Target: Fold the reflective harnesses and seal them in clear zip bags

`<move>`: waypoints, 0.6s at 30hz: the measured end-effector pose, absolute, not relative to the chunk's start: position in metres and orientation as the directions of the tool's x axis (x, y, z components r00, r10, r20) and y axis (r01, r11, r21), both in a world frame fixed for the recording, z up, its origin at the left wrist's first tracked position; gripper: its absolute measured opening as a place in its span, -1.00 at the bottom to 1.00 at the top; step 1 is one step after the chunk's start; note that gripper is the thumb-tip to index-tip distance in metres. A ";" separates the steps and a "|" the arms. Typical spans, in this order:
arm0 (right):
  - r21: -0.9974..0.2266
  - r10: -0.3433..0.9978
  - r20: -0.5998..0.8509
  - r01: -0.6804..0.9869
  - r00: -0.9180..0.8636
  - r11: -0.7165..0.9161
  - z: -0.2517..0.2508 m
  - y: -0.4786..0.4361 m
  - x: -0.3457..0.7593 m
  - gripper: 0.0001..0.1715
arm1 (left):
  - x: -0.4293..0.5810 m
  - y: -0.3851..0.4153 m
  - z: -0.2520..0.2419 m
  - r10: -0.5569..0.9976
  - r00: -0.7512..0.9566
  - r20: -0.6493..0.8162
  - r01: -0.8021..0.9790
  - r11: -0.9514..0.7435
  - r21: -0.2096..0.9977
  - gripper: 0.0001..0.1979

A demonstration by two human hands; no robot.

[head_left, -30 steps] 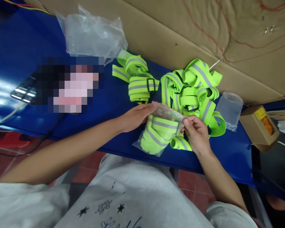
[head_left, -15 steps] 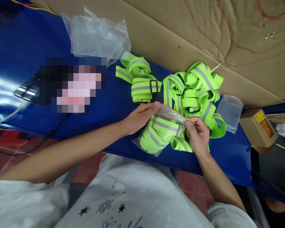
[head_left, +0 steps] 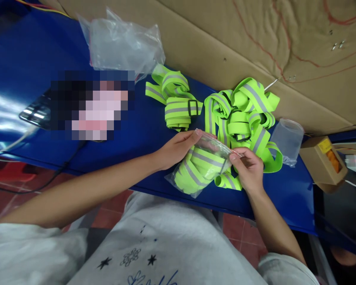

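A clear zip bag (head_left: 213, 143) with a folded neon-yellow reflective strap (head_left: 195, 168) inside it is held up at the table's front edge. My left hand (head_left: 179, 149) pinches the bag's left top corner, thumb on the near side. At the other end of the zip edge, my right hand (head_left: 249, 164) grips the bag between thumb and fingers. Beyond the bag lies a heap of loose reflective straps (head_left: 240, 122) with black buckles. Another rolled strap (head_left: 180, 113) sits to the left of that heap.
Empty clear bags (head_left: 124, 43) lie at the back left, and one more clear bag (head_left: 287, 136) at the right. A cardboard box (head_left: 323, 162) stands at the table's right end. A dark phone (head_left: 35, 111) with cables is at the left. Brown board (head_left: 207, 51) borders the back.
My right thumb has slid slightly left along the bag's zip edge. The bag and my left hand have barely shifted.
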State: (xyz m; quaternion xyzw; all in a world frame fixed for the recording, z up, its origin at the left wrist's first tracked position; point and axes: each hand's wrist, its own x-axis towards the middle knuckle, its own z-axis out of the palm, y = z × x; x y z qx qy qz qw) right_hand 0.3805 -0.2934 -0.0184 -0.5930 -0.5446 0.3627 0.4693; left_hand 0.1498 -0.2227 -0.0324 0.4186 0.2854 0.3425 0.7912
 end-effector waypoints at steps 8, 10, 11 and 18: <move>-0.944 0.983 0.086 0.330 0.165 0.027 -0.021 -0.297 0.384 -0.66 | 0.152 -0.226 -0.033 0.791 0.593 -0.148 -0.320 0.400 0.859 -0.42; -0.936 0.985 0.098 0.348 0.141 0.043 -0.021 -0.297 0.384 -0.70 | 0.151 -0.226 -0.031 0.790 0.603 -0.113 -0.293 0.351 0.889 -0.40; -0.934 0.988 0.097 0.355 0.123 0.047 -0.021 -0.297 0.384 -0.72 | 0.151 -0.226 -0.030 0.787 0.610 -0.096 -0.282 0.329 0.901 -0.40; -0.940 0.997 0.055 0.339 0.061 0.031 -0.022 -0.299 0.384 -0.82 | 0.154 -0.227 -0.034 0.769 0.639 -0.017 -0.263 0.239 0.935 -0.43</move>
